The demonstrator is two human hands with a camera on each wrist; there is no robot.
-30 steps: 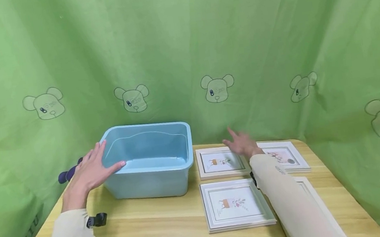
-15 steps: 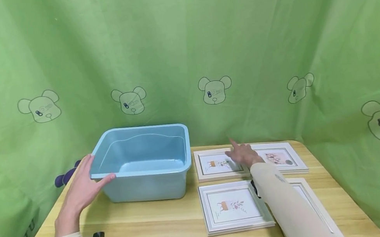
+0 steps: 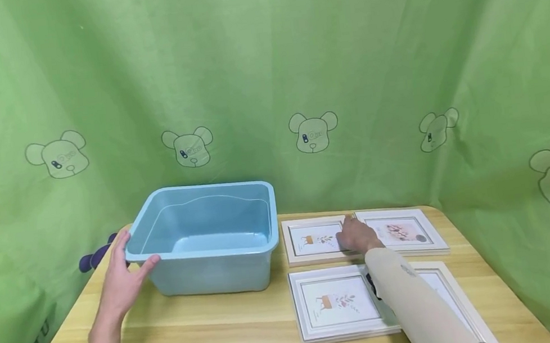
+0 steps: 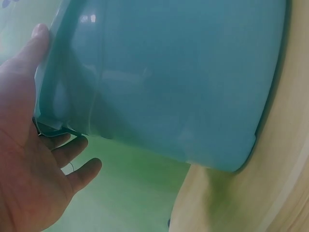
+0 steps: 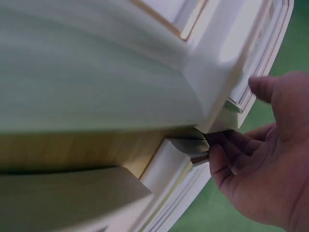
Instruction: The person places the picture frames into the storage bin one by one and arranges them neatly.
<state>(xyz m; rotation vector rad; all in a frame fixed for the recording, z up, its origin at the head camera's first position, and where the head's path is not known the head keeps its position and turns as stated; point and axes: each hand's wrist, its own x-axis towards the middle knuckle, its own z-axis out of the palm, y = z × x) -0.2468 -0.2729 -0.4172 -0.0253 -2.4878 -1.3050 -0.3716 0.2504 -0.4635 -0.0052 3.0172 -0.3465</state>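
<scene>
My left hand [image 3: 120,285] grips the near left corner of a light blue plastic basin [image 3: 210,275], thumb at the front rim. In the left wrist view, several fingers bend below the rim of the basin [image 4: 169,82]. Over on the right, my right hand [image 3: 357,235] is at the right edge of the back left picture frame [image 3: 310,235], which shows a deer print. The right wrist view has the fingers [image 5: 219,162] curled in at the gap between frames, thumb over the frame's face. A white picture frame [image 3: 409,230] with a pink print lies beside it.
Nearer me lie another white deer-print frame [image 3: 338,303] and a frame [image 3: 458,286] partly hidden by my right sleeve [image 3: 417,302]. All stand on a wooden table [image 3: 222,336]. A green curtain [image 3: 245,84] closes off the back and sides.
My left hand has slid down and forward along the basin's left rim, and the basin's left side has swung nearer. My right hand's fingers have come down and curled at the frame's edge.
</scene>
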